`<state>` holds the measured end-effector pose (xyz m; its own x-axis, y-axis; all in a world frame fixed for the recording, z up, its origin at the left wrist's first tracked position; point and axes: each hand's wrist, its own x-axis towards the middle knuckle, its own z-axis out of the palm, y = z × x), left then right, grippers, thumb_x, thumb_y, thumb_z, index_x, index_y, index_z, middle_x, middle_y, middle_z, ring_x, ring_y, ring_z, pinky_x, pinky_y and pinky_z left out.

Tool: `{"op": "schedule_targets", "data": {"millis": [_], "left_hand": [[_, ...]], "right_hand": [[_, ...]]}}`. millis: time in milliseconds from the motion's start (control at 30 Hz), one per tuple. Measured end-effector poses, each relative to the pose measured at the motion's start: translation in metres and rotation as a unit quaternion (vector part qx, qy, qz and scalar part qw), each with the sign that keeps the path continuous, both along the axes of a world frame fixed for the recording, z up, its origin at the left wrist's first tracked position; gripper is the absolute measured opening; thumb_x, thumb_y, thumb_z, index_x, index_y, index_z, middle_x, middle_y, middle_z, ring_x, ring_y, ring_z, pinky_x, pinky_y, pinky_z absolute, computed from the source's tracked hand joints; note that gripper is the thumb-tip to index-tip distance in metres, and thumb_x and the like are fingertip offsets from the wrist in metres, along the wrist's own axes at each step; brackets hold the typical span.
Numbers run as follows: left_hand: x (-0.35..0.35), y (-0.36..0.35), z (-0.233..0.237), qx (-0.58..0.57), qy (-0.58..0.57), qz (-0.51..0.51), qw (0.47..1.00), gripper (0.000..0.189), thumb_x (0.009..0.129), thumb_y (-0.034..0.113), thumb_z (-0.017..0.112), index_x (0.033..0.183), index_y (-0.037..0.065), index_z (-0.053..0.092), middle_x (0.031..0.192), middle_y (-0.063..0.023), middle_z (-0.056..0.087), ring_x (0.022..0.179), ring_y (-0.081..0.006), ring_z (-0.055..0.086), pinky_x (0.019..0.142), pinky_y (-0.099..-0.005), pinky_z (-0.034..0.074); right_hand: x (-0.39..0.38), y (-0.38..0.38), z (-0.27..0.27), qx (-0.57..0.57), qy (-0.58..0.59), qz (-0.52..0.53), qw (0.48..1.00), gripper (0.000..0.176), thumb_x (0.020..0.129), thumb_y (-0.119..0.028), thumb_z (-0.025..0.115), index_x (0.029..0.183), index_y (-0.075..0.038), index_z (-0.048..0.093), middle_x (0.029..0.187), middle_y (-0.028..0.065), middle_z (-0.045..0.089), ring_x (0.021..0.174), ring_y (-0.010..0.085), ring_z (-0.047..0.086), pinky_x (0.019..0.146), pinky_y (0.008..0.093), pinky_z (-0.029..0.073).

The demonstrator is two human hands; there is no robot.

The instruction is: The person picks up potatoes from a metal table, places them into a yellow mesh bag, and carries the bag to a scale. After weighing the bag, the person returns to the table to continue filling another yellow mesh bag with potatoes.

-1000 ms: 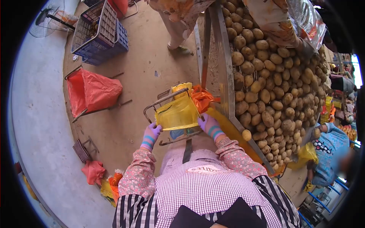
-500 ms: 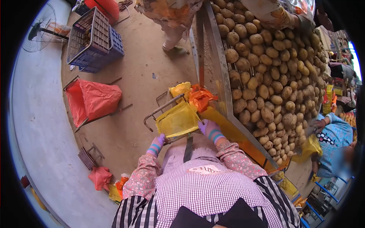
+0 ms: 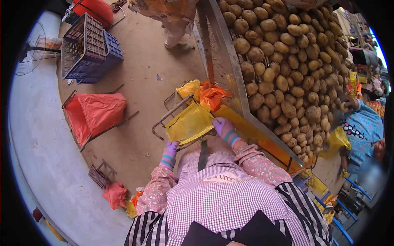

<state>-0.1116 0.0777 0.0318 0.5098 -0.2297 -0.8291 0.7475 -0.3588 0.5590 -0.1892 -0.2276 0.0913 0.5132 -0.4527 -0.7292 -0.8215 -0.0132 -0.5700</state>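
Note:
A yellow mesh bag is stretched over a rusty metal frame in front of my body. At the bag's near left corner, my left hand, in a purple striped glove, is closed on the rim. My right hand, gloved alike, is closed on the near right corner. Whether the fingers also grip the metal bar under the rim is hard to see. Beyond the frame lie another yellow mesh bag and an orange bag.
A metal-edged sorting table heaped with potatoes slopes down at the right. To the left are a red bag on a frame, plastic crates and a small stool. A co-worker in blue is at the far right.
My view has shifted slightly, so the surroundings appear moved left. Both hands stay at the bag's corners. The co-worker's arm at the top right has largely left the view.

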Motion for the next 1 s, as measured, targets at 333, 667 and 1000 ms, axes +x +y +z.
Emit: {"op": "schedule_targets", "data": {"millis": [333,667,1000], "left_hand": [[0.019,-0.014,0.013,0.021,0.013,-0.043,0.999,0.029,0.094,0.032,0.068,0.107,0.006,0.073,0.093,-0.0025,0.071,0.086,-0.0127,0.059,0.079,-0.0305,0.045],[0.024,-0.009,0.018,0.039,0.010,-0.043,0.998,0.032,0.097,0.037,0.069,0.103,0.006,0.070,0.094,-0.0038,0.071,0.076,-0.0148,0.065,0.068,-0.0298,0.055],[0.036,-0.004,0.019,0.049,0.038,-0.105,0.993,0.034,0.098,0.036,0.070,0.114,0.007,0.067,0.102,-0.0055,0.069,0.086,-0.0171,0.067,0.068,-0.0336,0.058]], "right_hand": [[0.016,-0.011,-0.008,0.176,0.031,-0.147,0.973,0.021,0.098,-0.025,0.063,0.106,-0.007,0.069,0.085,0.0080,0.073,0.062,0.0190,0.070,0.053,0.0334,0.059],[-0.016,-0.026,-0.013,0.241,-0.019,-0.078,0.967,0.020,0.101,-0.028,0.064,0.111,-0.011,0.069,0.095,0.0047,0.073,0.072,0.0156,0.073,0.059,0.0307,0.060],[-0.082,-0.031,-0.022,0.154,-0.100,-0.060,0.981,0.029,0.098,-0.037,0.064,0.114,-0.016,0.074,0.101,0.0047,0.074,0.090,0.0162,0.069,0.078,0.0327,0.056]]}}
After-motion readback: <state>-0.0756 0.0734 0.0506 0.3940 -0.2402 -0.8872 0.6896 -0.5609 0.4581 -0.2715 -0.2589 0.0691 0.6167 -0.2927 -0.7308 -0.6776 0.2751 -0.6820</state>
